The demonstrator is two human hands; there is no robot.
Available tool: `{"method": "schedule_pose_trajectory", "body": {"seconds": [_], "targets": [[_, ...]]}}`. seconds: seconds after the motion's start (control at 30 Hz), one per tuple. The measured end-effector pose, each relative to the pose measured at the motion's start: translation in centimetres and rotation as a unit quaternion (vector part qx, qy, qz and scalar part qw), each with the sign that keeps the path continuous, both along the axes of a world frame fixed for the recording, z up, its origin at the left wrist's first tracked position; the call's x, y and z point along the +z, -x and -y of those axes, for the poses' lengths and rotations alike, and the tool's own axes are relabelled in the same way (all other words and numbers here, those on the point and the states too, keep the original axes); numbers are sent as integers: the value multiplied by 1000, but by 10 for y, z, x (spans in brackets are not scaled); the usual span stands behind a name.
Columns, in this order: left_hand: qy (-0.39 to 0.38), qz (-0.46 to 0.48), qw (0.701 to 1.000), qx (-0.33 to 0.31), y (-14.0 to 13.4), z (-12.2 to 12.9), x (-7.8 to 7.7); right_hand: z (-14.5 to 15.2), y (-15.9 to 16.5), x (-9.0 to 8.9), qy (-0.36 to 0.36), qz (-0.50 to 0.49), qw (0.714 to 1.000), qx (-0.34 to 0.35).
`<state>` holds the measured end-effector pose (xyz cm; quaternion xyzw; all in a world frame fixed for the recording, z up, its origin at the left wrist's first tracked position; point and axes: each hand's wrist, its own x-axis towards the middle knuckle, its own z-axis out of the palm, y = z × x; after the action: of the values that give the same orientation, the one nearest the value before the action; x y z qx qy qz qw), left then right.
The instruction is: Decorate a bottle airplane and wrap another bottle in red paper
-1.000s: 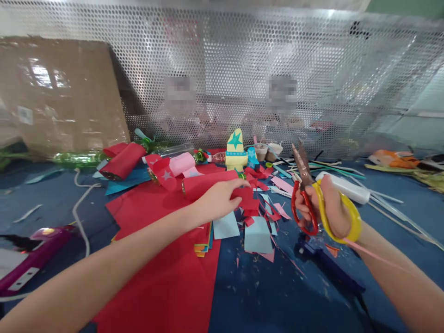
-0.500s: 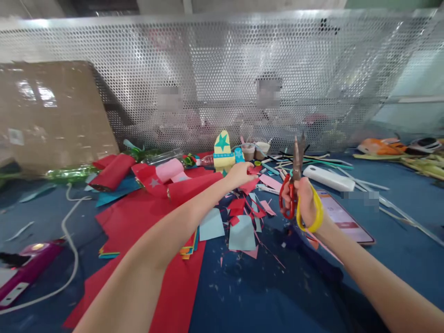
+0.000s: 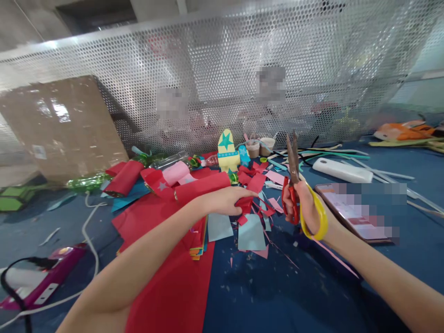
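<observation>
My right hand (image 3: 310, 210) grips a pair of scissors (image 3: 294, 162) by red handles, with the blades pointing up and slightly apart. A yellow ring-shaped band (image 3: 322, 217) circles this hand near the wrist. My left hand (image 3: 222, 200) reaches over a heap of cut paper, index finger stretched out and thumb apart from it. Under its fingers lies a red paper scrap (image 3: 247, 203); whether they touch it I cannot tell. Two pale blue paper pieces (image 3: 251, 233) lie just nearer to me. Beyond the hand is a red paper-wrapped roll (image 3: 203, 188).
Large red paper sheets (image 3: 173, 286) spread under my left arm. A yellow cutout with a teal star (image 3: 227, 150) stands behind the scraps. On the right are a phone (image 3: 347, 210) and a white oblong device (image 3: 342, 170). A purple power strip (image 3: 57, 273) and a cardboard sheet (image 3: 65, 129) are left.
My left hand has come nearer to me, from the far scraps to the red scraps close to the blue pieces. The scissors stay in my right hand, their blades spread slightly wider. The view has tilted.
</observation>
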<state>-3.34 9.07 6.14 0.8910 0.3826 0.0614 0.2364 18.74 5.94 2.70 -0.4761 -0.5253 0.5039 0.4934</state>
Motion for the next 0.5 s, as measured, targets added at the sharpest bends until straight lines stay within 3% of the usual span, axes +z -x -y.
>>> {"method": "schedule_pose_trajectory", "body": {"seconds": [0.1,0.23,0.5], "targets": [[-2,65,995,72,-6,-7,-13,1,1,-2,10,-11,1000,7],[-17,158,976,148,-6,-15,-15,6,5,0,37,-35,998,30],[31,409,873,266,-5,1,0,37,20,16,100,-47,987,114]]}}
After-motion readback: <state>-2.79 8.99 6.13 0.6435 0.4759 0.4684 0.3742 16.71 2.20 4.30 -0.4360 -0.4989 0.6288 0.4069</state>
